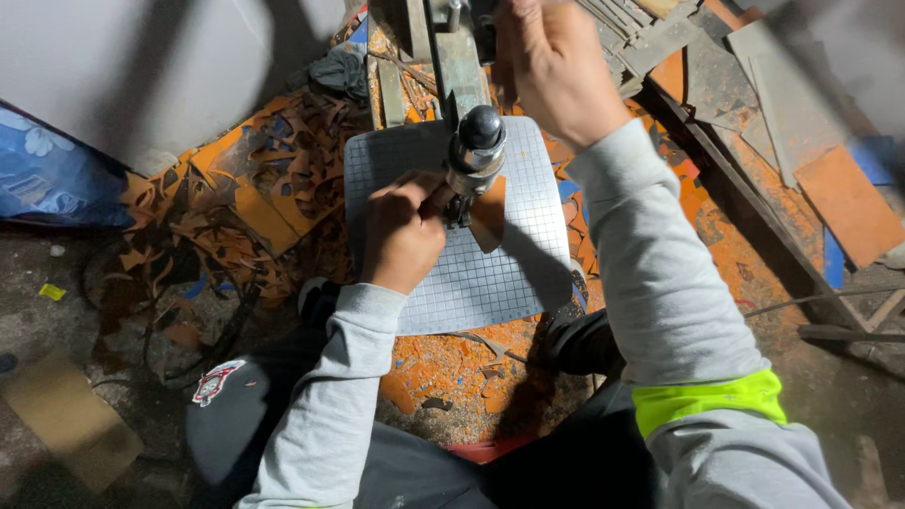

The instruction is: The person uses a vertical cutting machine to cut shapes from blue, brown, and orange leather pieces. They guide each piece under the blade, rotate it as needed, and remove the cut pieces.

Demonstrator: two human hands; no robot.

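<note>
A grey gridded cutting mat (514, 273) lies under a metal press tool (474, 151) with a black knob on top. My left hand (401, 236) pinches a brown leather piece (490, 215) and holds it on the mat right under the tool's head. My right hand (551, 61) is raised at the back, closed around the upper part of the machine (452, 47); what exactly it grips is hidden by the fingers. Both arms wear grey sleeves.
Orange and brown leather scraps (273, 188) are piled to the left of the mat and below it. Flat orange and grey sheets (844, 203) lie at the right by a dark rail. A cardboard piece (66, 419) lies on the floor at lower left.
</note>
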